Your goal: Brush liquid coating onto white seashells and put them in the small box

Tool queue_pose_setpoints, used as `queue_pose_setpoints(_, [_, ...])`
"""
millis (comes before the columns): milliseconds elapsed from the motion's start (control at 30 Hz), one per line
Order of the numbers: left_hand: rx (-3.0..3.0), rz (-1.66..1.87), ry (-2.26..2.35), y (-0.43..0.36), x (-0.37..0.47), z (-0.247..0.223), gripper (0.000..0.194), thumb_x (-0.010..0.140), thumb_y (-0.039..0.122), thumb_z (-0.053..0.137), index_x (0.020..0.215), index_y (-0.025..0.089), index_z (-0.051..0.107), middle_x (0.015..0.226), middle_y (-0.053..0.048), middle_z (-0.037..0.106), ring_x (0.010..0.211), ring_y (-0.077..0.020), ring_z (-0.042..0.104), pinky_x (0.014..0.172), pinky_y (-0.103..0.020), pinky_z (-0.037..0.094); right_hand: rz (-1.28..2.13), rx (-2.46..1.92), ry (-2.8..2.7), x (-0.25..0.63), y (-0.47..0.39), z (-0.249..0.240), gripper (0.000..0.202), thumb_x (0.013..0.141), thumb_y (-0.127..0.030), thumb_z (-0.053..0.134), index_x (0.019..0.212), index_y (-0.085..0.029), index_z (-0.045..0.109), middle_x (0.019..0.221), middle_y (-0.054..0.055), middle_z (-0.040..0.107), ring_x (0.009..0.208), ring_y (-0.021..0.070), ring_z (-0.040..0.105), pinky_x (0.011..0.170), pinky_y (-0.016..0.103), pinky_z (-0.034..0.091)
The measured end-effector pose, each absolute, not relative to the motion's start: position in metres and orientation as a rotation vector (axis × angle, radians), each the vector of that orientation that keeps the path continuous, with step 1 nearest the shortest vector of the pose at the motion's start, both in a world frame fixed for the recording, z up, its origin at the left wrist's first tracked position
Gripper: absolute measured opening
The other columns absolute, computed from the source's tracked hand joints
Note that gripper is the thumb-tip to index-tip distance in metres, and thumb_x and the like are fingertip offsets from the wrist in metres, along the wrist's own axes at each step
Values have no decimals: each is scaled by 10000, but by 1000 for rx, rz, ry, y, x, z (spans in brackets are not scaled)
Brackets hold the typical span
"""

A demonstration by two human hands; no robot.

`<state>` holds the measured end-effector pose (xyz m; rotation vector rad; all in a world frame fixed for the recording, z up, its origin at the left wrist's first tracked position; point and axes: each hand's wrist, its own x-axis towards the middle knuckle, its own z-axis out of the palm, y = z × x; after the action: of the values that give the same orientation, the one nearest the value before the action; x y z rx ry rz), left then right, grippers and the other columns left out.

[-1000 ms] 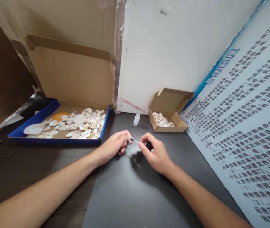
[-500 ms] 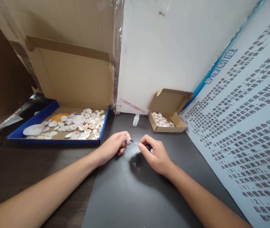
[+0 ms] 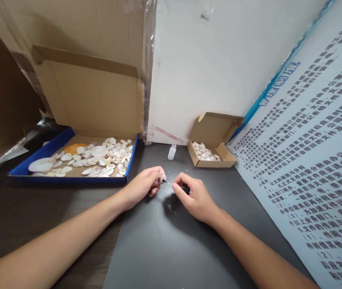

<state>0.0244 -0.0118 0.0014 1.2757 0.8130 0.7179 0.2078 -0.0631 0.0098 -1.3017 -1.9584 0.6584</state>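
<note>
Between its fingertips, my left hand [image 3: 146, 181] pinches a small patterned seashell [image 3: 161, 179]. My right hand [image 3: 194, 197] is closed on a small black-capped applicator brush [image 3: 185, 189], whose thin stem points left. The dark brush tip touches or nearly touches the shell; I cannot tell which. Beyond both hands stands a small whitish bottle [image 3: 172, 152] with an uncapped neck, upright on the dark grey mat [image 3: 158, 241].
At the left, a large open box [image 3: 68, 181] with blue sides holds many loose white shells and an orange one. A smaller cardboard box [image 3: 215, 163] at the back right also contains shells. A white panel [image 3: 201, 72] and a printed board [image 3: 309, 152] enclose the work area.
My right hand has shifted slightly left and turned a little, showing more of the brush's black cap. My left hand keeps its pinch on the shell in nearly the same place.
</note>
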Motion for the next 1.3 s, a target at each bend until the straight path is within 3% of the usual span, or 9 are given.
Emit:
queue_pose_setpoints(500, [1303,719,817,-12,25,2,170,790,340,491,703,198,455,492,89,322,442,-79,342,443,-195,273,628,-1390,-1989,207,-64,9,175,879,-260,542,724,-188,582,593,-40,539,536,103,465,533,216,330])
queue_pose_setpoints(767, [1288,719,811,-13,26,1,177,781,343,509,689,199,463,475,102,308,424,-72,313,436,-193,275,571,-1322,-1929,207,-65,11,193,890,-276,519,725,-188,565,603,-33,527,562,109,477,559,213,357])
queue_pose_setpoints(967, [1284,717,808,-13,25,1,172,778,341,514,693,200,467,470,108,292,423,-73,303,438,-193,277,545,-1363,-1923,205,-65,12,186,825,-218,548,648,-192,500,573,-43,509,533,99,465,533,210,333])
queue_pose_setpoints(1300, [1264,707,813,-13,25,2,177,776,346,511,691,201,456,482,100,276,434,-82,323,451,-197,286,592,-1398,-1957,207,-64,11,158,878,-258,526,732,-198,528,634,-30,540,573,118,479,560,229,342])
